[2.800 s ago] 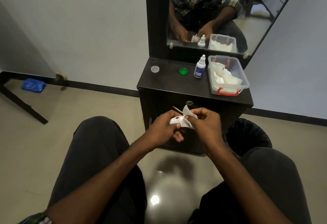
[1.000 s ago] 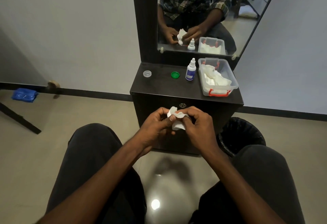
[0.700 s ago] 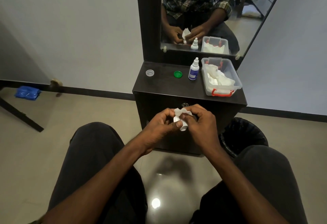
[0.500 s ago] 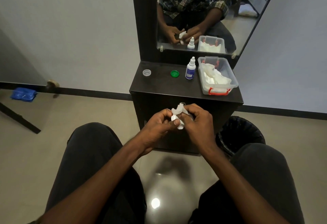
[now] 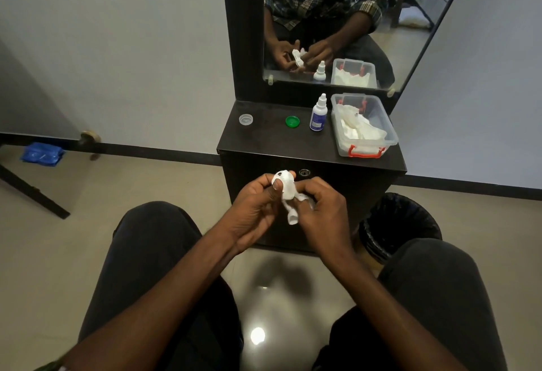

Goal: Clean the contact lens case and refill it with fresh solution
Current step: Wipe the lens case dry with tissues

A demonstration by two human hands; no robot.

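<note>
Lying far left on the floor against the skirting, a blue cloth (image 5: 42, 153); sitting on the left of the dark cabinet top (image 5: 264, 142), a clear cap (image 5: 245, 119); lying beside it to the right, a green cap (image 5: 292, 121); standing upright next, a white solution bottle (image 5: 318, 114) with a blue label; sitting at the right end, a clear plastic box (image 5: 363, 124) with red clips, holding crumpled white tissues (image 5: 359, 130).

Hovering in front of the cabinet, above the lap: left hand (image 5: 252, 212) curling round the upper end of the white contact lens case (image 5: 286, 186), thumb pressing on its face; right hand (image 5: 322, 209) pinching a white tissue (image 5: 291, 212) against the case's lower part, fingers curling tight; tissue trailing down between both hands; exact finger contact under the tissue impossible to tell.

Showing in the mirror (image 5: 337, 19) above, the same hands and case; standing on the floor at the right, beside the right knee, a black-lined waste bin (image 5: 401, 221).
</note>
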